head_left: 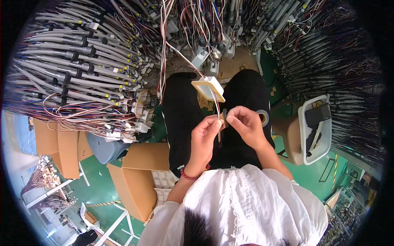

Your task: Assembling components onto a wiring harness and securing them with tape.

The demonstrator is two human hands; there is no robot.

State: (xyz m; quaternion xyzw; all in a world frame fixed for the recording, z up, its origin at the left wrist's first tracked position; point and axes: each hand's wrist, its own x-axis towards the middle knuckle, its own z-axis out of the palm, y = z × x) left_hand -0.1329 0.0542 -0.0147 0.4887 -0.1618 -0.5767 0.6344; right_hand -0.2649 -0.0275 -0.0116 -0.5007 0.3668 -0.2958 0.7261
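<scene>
A white square box with a tan rim hangs tilted over my lap, held up by thin wires that run to its top. Red, white and dark wires come out of its open side and pass down between my hands. My left hand is closed in a pinch around these wires. My right hand is close beside it, thumb and forefinger pressed together. A small brownish strip shows between the fingertips; its kind is too small to tell. At my right thigh lies a roll of tape.
Bundles of grey cables stand at the left, with dark wire bundles at the right. A white bin holding a dark phone-like object stands at my right. An open cardboard box with white parts sits at my left.
</scene>
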